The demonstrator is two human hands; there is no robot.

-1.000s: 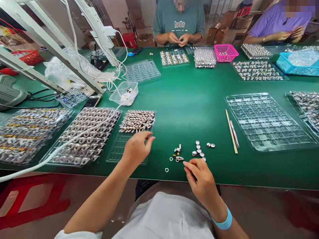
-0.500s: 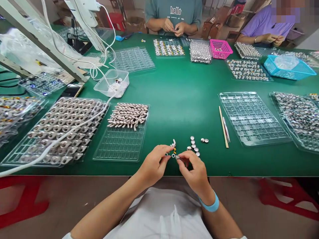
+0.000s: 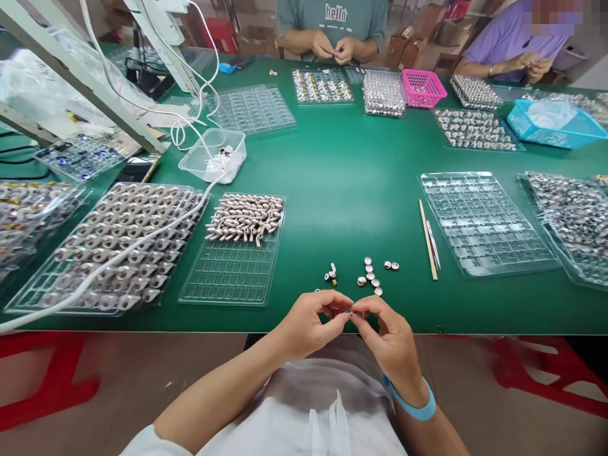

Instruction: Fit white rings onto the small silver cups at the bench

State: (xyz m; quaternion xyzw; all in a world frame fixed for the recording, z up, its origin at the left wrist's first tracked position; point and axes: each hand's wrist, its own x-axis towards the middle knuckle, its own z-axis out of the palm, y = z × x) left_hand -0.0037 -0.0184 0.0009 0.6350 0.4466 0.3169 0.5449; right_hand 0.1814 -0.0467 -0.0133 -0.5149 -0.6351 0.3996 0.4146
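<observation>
Close to the table's front edge, my left hand (image 3: pixel 313 324) and my right hand (image 3: pixel 393 335) meet fingertip to fingertip, both closed in a pinch. Between them sits a small silvery part (image 3: pixel 351 313), mostly covered by the fingers. Beyond the left hand lies a small white earbud-like stem piece (image 3: pixel 333 270), with a little yellow bit (image 3: pixel 334 282) beside it. Several small round silver-rimmed caps (image 3: pixel 369 277) are scattered beyond the right hand, and a pair of them (image 3: pixel 391 266) lies a little farther right.
Left stand a tray of stem-shaped pieces (image 3: pixel 244 218) and a tray of beige shells (image 3: pixel 128 234), crossed by a white cable (image 3: pixel 118 258). Right are a wooden stick (image 3: pixel 428 240), tweezers (image 3: pixel 433 244) and a clear tray (image 3: pixel 489 221). Two people work across the green table (image 3: pixel 351 171).
My hands have come together and drawn back towards my body. The white ring near my left fingers no longer shows on the table. The view has shifted slightly.
</observation>
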